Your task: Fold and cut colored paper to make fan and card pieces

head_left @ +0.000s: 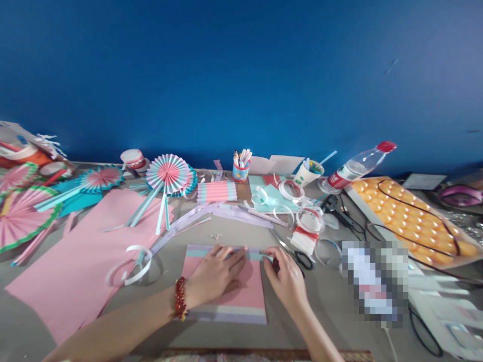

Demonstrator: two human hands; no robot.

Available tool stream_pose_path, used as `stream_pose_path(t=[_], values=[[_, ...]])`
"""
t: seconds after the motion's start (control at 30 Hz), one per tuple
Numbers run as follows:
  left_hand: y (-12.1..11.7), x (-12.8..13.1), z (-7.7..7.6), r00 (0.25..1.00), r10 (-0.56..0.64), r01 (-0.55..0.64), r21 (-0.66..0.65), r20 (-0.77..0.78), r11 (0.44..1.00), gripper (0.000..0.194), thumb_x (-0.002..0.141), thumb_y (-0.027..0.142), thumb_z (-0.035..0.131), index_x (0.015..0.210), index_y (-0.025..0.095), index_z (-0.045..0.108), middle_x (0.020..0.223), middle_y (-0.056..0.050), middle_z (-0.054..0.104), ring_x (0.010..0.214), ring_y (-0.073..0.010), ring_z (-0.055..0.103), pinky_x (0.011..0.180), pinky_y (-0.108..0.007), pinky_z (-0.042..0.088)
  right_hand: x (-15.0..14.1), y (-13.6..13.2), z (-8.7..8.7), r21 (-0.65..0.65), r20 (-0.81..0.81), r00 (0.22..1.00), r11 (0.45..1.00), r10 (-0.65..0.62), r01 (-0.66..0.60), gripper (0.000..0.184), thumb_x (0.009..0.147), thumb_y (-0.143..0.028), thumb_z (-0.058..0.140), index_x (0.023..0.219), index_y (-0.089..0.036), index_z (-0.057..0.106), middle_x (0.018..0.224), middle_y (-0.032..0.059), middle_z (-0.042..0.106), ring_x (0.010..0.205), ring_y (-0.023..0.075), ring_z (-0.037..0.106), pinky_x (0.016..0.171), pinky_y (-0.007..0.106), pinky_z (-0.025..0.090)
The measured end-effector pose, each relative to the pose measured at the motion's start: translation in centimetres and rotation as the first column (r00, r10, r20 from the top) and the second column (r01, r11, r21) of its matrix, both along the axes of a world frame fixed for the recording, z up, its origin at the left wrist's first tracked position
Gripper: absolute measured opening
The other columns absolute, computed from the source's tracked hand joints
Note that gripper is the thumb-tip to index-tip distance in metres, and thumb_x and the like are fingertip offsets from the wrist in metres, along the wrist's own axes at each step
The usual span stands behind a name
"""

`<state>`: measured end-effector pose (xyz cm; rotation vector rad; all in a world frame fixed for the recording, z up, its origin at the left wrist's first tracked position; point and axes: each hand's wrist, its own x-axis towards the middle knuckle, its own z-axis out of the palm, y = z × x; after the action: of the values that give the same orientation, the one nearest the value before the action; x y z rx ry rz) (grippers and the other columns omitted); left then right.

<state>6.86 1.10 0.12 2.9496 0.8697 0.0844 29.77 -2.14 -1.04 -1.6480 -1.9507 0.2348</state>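
Note:
A pink sheet of paper (249,289) lies in front of me, with lavender and pale blue bands along its far and near edges. My left hand (219,274), a red beaded bracelet on its wrist, rests flat on the sheet with fingers spread toward the far edge. At the sheet's far right corner, my right hand (287,279) is closed, thumb and fingers pinching the end of a pale blue paper strip (263,257) that sticks out past the edge. Scissors (302,259) lie just beyond my right hand, partly hidden by it.
Large pink sheets (75,266) and folded paper fans (168,173) cover the left side. Behind stand a pen cup (241,171), a pleated paper piece (217,192) and tape rolls (310,219). Rightward are a glue gun (339,211), a plastic bottle (352,168) and an orange padded tray (415,216).

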Motion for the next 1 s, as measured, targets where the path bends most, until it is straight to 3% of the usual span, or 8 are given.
stream_pose_path(t=[0.27, 0.63, 0.77, 0.83, 0.93, 1.0], values=[[0.0, 0.0, 0.0, 1.000, -0.002, 0.002, 0.008, -0.001, 1.000, 0.055, 0.096, 0.054, 0.043, 0.137, 0.017, 0.046, 0.152, -0.009, 0.038, 0.113, -0.0260, 0.045, 0.096, -0.041, 0.033, -0.1, 0.3, 0.3, -0.080, 0.007, 1.000, 0.997, 0.014, -0.013, 0.013, 0.088, -0.018, 0.045, 0.089, -0.022, 0.057, 0.081, 0.0026, 0.066, 0.080, 0.0204, 0.062, 0.071, 0.029, 0.043], [0.0, 0.0, 0.0, 1.000, -0.004, 0.004, -0.003, 0.006, 1.000, 0.054, 0.097, 0.054, 0.040, 0.137, 0.018, 0.046, 0.150, -0.010, 0.039, 0.112, -0.0259, 0.046, 0.095, -0.041, 0.033, -0.2, 0.3, -0.1, -0.063, 0.067, 0.998, 0.998, -0.007, 0.011, 0.015, 0.083, -0.015, 0.046, 0.088, -0.021, 0.058, 0.081, 0.0033, 0.063, 0.077, 0.0204, 0.061, 0.070, 0.030, 0.045], [0.0, -0.1, -0.1, 1.000, 0.001, -0.001, -0.004, 0.014, 1.000, 0.056, 0.096, 0.056, 0.040, 0.138, 0.019, 0.046, 0.149, -0.010, 0.041, 0.112, -0.0255, 0.046, 0.096, -0.041, 0.033, -0.2, -0.4, -0.2, 0.004, 0.119, 0.992, 0.999, -0.044, 0.044, 0.030, 0.088, -0.014, 0.041, 0.106, -0.021, 0.064, 0.103, 0.0099, 0.061, 0.091, 0.0234, 0.060, 0.079, 0.036, 0.050], [0.0, -0.1, -0.2, 1.000, 0.002, -0.002, -0.001, 0.019, 1.000, 0.056, 0.096, 0.056, 0.040, 0.137, 0.019, 0.047, 0.149, -0.009, 0.042, 0.113, -0.0256, 0.045, 0.096, -0.041, 0.033, -0.5, -0.9, 0.0, 0.019, 0.190, 0.982, 1.000, 0.012, -0.016, 0.036, 0.090, -0.016, 0.042, 0.116, -0.026, 0.065, 0.120, 0.0123, 0.057, 0.105, 0.0272, 0.057, 0.088, 0.042, 0.049], [-0.1, -0.1, -0.2, 1.000, 0.007, -0.007, 0.001, 0.021, 1.000, 0.056, 0.097, 0.055, 0.038, 0.138, 0.018, 0.046, 0.149, -0.008, 0.042, 0.115, -0.0258, 0.044, 0.097, -0.041, 0.032, -0.9, -1.7, 0.5, -0.027, 0.288, 0.947, 0.990, 0.141, -0.139, 0.036, 0.092, -0.021, 0.048, 0.122, -0.034, 0.064, 0.140, 0.0089, 0.049, 0.120, 0.0321, 0.050, 0.094, 0.050, 0.046], [-0.1, -0.1, -0.2, 1.000, -0.003, 0.003, 0.002, 0.020, 1.000, 0.056, 0.098, 0.054, 0.036, 0.139, 0.017, 0.046, 0.149, -0.008, 0.043, 0.115, -0.0261, 0.044, 0.098, -0.042, 0.032, -0.7, -2.1, 0.5, -0.042, 0.324, 0.933, 0.988, 0.155, -0.149, 0.037, 0.092, -0.022, 0.049, 0.124, -0.035, 0.063, 0.145, 0.0064, 0.047, 0.123, 0.0337, 0.048, 0.094, 0.053, 0.046]])
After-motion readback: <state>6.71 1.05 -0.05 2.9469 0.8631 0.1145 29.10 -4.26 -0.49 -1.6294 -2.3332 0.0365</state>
